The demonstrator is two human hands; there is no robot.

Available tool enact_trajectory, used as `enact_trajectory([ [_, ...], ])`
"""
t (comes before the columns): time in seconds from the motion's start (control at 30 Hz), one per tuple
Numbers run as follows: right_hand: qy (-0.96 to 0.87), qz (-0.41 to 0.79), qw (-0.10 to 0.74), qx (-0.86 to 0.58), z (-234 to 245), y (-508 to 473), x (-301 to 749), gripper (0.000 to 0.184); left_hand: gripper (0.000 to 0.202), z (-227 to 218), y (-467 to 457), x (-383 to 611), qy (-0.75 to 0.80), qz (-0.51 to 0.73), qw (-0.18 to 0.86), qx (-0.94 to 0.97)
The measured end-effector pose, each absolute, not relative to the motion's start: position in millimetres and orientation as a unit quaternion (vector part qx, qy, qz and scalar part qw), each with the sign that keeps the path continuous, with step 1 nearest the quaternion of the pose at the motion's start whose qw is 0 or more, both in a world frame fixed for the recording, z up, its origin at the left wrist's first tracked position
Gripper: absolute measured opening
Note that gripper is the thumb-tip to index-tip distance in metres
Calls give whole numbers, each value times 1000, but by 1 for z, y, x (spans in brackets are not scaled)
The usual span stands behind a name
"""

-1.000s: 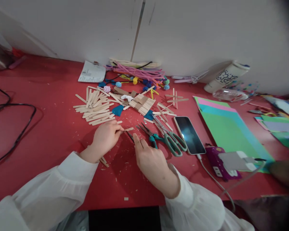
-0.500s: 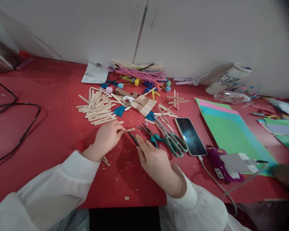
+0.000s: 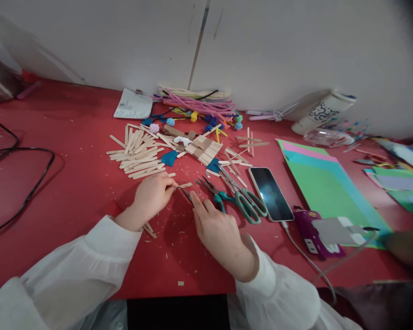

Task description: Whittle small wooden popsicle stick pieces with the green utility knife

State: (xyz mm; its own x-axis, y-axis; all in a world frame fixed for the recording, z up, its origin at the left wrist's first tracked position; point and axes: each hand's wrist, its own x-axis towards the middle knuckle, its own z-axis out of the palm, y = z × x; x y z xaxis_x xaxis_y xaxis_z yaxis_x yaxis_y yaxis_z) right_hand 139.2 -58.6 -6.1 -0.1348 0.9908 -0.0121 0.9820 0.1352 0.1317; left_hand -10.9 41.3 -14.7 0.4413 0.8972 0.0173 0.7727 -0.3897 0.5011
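Note:
My left hand (image 3: 154, 195) is closed in a pinch on a short wooden craft stick (image 3: 185, 185), whose free end points right. My right hand (image 3: 217, 224) is wrapped round a slim dark craft knife (image 3: 186, 195). The knife's tip is at the stick, close to my left fingertips; whether it touches cannot be made out. Just beyond my right hand lie teal-handled pliers (image 3: 217, 195) and green-handled scissors (image 3: 249, 204). A heap of craft sticks (image 3: 139, 156) spreads beyond my left hand. More sticks (image 3: 149, 230) show by my left wrist, and wood shavings are scattered below.
Sticks joined into a panel (image 3: 204, 150) lie at the middle, before pink pipe cleaners (image 3: 206, 107). To the right are a phone (image 3: 271, 195) with a cable, a purple box (image 3: 311, 233), coloured paper (image 3: 325, 183) and a cup (image 3: 323, 112). A black cable (image 3: 37, 183) curls at left.
The craft knife has shifted slightly, its tip now closer to my left fingertips. My left hand keeps its pinch on the stick. The whole view has moved slightly.

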Motion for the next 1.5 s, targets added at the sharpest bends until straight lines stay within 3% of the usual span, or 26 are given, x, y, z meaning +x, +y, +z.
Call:
enact_trajectory([
  [0.43, 763, 24, 149, 629, 7, -55, 131, 58, 18, -12, 41, -10, 509, 136, 216, 822],
  [0.73, 748, -31, 126, 651, 5, -51, 132, 54, 19, -15, 40, -11, 513, 146, 226, 815],
  [0.87, 732, -95, 13, 674, -2, -48, 142, 46, 19, -17, 40, -10, 514, 165, 242, 806],
  [1.07, 688, -226, -322, 610, -3, -48, 165, 36, 11, -16, 41, -11, 516, 216, 307, 770],
  [1.13, 640, -254, -396, 608, 5, -45, 171, 33, 8, -14, 41, -10, 515, 239, 341, 750],
  [1.33, 525, -396, -447, 606, 20, -18, 178, 27, 19, -4, 36, -6, 474, 275, 471, 692],
  [1.5, 425, -507, -491, 567, 6, -6, 161, 31, 15, 2, 30, -3, 450, 269, 545, 654],
])
